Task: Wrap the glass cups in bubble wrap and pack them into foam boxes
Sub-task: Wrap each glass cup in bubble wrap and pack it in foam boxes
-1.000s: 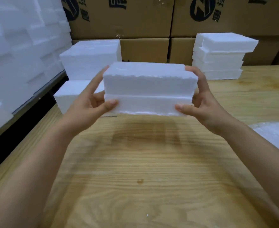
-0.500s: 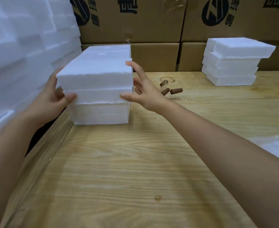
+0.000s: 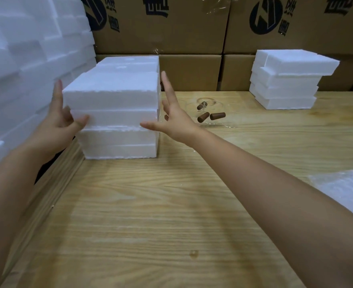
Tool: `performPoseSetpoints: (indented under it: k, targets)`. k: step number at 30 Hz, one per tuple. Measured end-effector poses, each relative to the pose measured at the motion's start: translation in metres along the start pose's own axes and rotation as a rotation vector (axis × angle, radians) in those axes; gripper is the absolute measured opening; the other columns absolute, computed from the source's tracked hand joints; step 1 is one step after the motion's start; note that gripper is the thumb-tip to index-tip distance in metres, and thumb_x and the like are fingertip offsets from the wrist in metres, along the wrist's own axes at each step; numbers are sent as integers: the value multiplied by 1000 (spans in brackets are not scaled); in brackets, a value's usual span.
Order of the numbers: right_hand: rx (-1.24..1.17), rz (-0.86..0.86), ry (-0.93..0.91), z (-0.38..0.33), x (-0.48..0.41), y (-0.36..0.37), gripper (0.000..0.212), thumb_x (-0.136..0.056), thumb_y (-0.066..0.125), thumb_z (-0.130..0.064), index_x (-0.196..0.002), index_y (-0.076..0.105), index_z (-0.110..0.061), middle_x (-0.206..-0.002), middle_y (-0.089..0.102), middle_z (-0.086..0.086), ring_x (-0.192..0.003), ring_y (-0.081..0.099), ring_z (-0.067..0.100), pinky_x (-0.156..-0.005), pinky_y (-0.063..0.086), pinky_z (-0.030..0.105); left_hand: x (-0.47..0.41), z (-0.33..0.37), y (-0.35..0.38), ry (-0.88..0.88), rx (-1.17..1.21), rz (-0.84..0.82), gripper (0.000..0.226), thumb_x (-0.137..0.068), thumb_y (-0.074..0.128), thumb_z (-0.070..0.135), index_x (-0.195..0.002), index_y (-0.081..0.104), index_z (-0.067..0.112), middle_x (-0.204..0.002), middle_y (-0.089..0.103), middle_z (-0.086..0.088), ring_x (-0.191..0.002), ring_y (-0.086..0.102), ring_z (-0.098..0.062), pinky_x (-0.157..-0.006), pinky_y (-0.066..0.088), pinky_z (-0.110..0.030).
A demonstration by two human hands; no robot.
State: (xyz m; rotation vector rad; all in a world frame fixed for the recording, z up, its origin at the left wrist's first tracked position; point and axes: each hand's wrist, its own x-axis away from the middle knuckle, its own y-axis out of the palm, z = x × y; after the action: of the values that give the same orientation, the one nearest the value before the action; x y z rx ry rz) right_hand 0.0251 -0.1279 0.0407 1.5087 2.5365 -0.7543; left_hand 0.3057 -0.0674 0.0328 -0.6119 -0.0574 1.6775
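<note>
foam box [image 3: 111, 100]: white expanded foam, rectangular, grainy surface, ragged top front edge, a lid seam running across its front face. it sits on top of a second foam box [image 3: 119, 144] of the same make, which rests on the table [image 3: 150, 204], pale wood with a strong lengthwise grain.

left hand [image 3: 57, 121]: at the left end of the foam box, gripping it, thumb pressed on the front face, fingers up along the end.

right hand [image 3: 171, 119]: just beside the right end of the foam box, spread wide with straight fingers, holding nothing; contact with the foam cannot be confirmed.

glass cups [image 3: 212, 119]: to the right of the foam box, beyond the right hand, lying on the table; clear, outlines faint, with brown cylinders [image 3: 217, 116] among them.

farther right of the foam box: a stack of white foam slabs [image 3: 285, 84], offset in layers. nearer and far right: bubble wrap [image 3: 348, 190], translucent, lying flat. behind the foam box: brown cardboard cartons [image 3: 192, 28] with dark print. left of it: a wall of foam blocks [image 3: 26, 59].
</note>
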Motion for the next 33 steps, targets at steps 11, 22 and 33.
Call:
performPoseSetpoints:
  k: [11, 22, 33]
  targets:
    - [-50, 895, 191, 50, 100, -67, 13, -91, 61, -21, -101, 52, -19, -82, 52, -7, -63, 50, -11, -58, 38, 4, 61, 76, 171, 504, -225, 399, 11, -92, 52, 16, -97, 59, 10, -81, 55, 6, -67, 48, -3, -63, 40, -17]
    - [104, 1039, 339, 74, 119, -97, 7, -90, 53, -8, -89, 55, -15, -71, 49, -9, -65, 47, 4, -56, 35, 3, 56, 75, 270, 1, 4, 385, 8, -97, 51, 10, -93, 54, 16, -73, 52, 15, -65, 49, 7, -60, 36, -11]
    - [342, 750, 561, 109, 43, -138, 106, -74, 80, -35, -150, 8, -14, -150, 32, 10, -140, 25, 28, -112, 27, 38, 46, 63, 272, -82, -36, 264, 12, -96, 52, 12, -91, 55, 23, -70, 52, 10, -62, 47, -1, -58, 36, -12]
